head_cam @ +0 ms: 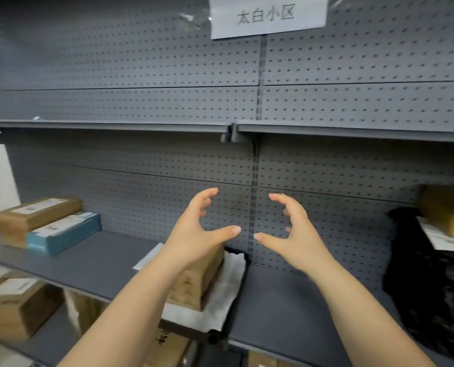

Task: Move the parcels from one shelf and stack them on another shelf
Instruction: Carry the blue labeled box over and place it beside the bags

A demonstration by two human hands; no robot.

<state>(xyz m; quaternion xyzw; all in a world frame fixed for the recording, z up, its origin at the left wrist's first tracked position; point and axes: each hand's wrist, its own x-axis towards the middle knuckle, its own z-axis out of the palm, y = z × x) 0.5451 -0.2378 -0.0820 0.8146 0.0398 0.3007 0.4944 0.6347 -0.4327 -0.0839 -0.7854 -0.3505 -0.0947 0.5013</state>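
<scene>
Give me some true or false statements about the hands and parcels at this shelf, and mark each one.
1. The left hand and the right hand hold nothing. True.
2. The blue box lies on the upper shelf. False: it lies on the middle shelf, beside a brown box at the left.
3. A paper sign hangs at the top of the pegboard. True.
4. The black bag sits at the left end of the shelving. False: it sits at the right.
</scene>
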